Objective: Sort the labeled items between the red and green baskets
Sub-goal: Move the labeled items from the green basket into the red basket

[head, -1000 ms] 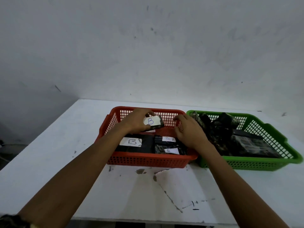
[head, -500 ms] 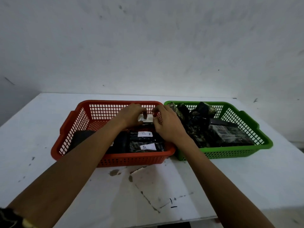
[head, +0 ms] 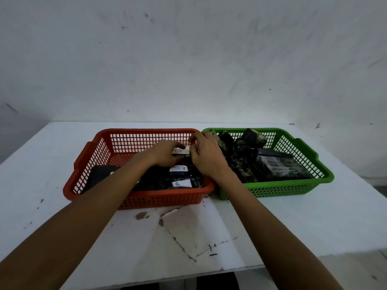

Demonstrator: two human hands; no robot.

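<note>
Packet marked B (head: 180, 150), earlier in left hand (head: 165, 153) alone, now pinched by right hand (head: 206, 155) too, settling into red basket (head: 146, 130).

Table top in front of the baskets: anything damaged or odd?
Yes. The white table surface shows a crack and flaking just before the red basket, with brown stains beside it.

Gripping a dark B-labelled packet (head: 180, 150) with left hand (head: 165, 154) and right hand (head: 207, 159) together, holding it inside the red basket (head: 92, 162) above two more labelled packets (head: 181, 183), just beside the green basket (head: 301, 162) carrying dark camouflage bundles (head: 272, 168) on the white table (head: 314, 218).
</note>
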